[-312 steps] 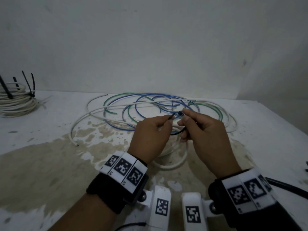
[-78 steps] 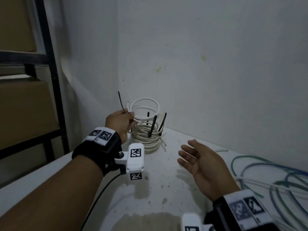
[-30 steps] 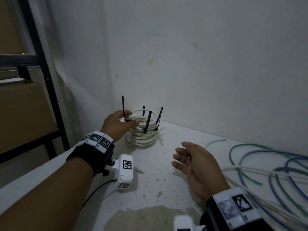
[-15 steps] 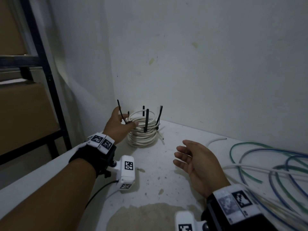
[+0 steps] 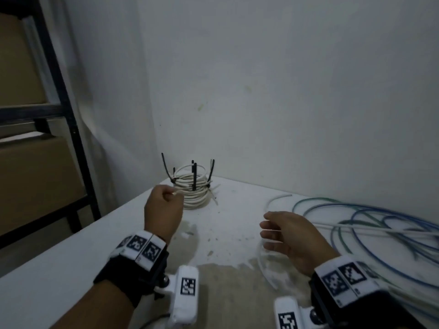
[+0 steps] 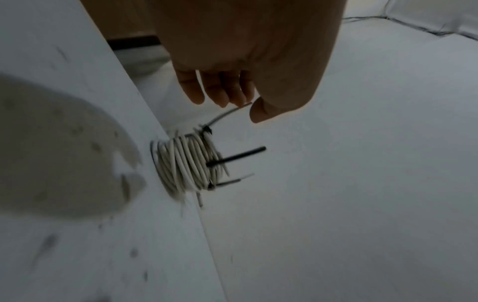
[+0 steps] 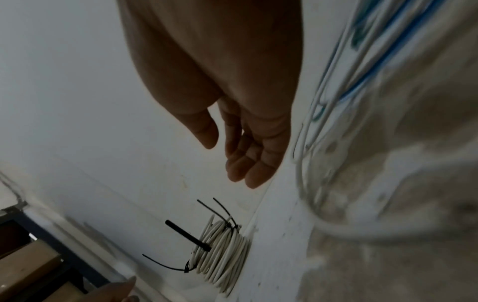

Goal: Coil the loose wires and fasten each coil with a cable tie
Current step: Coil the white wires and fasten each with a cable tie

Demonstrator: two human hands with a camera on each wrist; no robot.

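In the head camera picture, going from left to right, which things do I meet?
Black shelf frame → left hand → stack of tied white wire coils → right hand → loose blue, green and white wires.

Your white table (image 5: 71, 269) carries a brown stain (image 5: 228, 293) at six o'clock. A stack of tied white wire coils (image 5: 193, 191) sits at twelve o'clock in the corner, and loose blue, green and white wires (image 5: 380, 224) sprawl at three o'clock.

Loose wires (image 5: 380, 224) cut off at right edge; left hand's (image 5: 162, 211) grasp unclear.
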